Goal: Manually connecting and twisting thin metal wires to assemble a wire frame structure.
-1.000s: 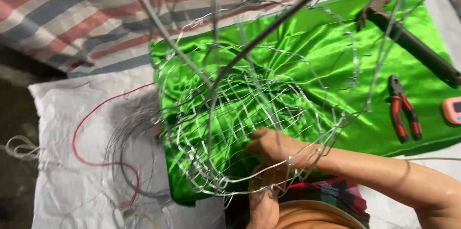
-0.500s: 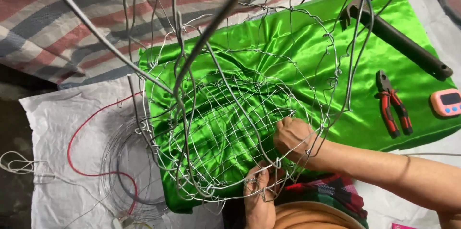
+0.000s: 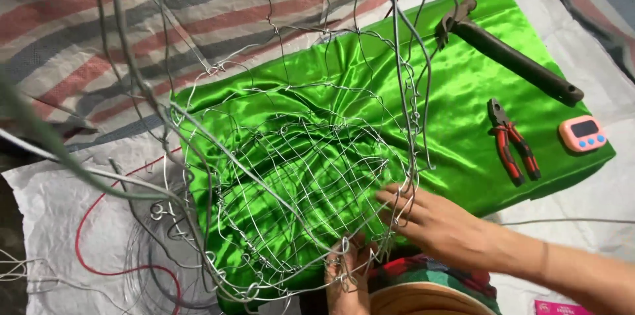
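Ground covered by a striped tarp (image 3: 99, 17) in red, grey and white bands, far left and far right. White woven sheet (image 3: 59, 236) near left; a pale sheet (image 3: 582, 57) at right. Bright, even daylight. No walls or furniture visible.

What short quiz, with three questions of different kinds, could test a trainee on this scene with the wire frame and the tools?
1. True or false: the pliers lie on the green cloth.
2. Which thing lies nearest the right edge of the cloth? A) hammer B) pink timer C) red wire
3. Fill in: the fingers of the right hand touch the ____ frame.

Key: 1 true; 2 B; 3 wire. The left hand grips the frame's lower edge.
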